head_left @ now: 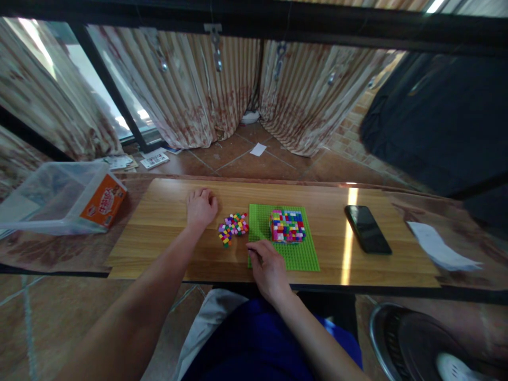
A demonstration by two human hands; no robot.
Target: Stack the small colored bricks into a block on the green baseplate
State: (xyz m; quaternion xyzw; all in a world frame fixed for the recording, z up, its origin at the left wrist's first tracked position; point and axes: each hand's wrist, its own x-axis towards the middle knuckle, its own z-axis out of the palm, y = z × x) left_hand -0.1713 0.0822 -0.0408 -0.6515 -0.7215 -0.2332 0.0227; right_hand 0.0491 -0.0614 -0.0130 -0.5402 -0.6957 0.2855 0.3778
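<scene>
Had the wooden board [159, 222] crosswise, the green baseplate [300, 257] on it, the right hand [270, 268] at the baseplate's near left part, the brick block [288, 226] on the baseplate beyond, the left hand [201, 209] on the board, and the loose bricks [235, 226] between both, spread slantwise, near each. Held left palm down, fingers curled, right thumb and forefinger narrowly apart; could not tell whether gripping anything.

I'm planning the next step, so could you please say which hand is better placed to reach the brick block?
Probably the right hand: it lies partly over the green baseplate, close to the brick block. The left hand is farther off, left of the loose bricks.
</scene>
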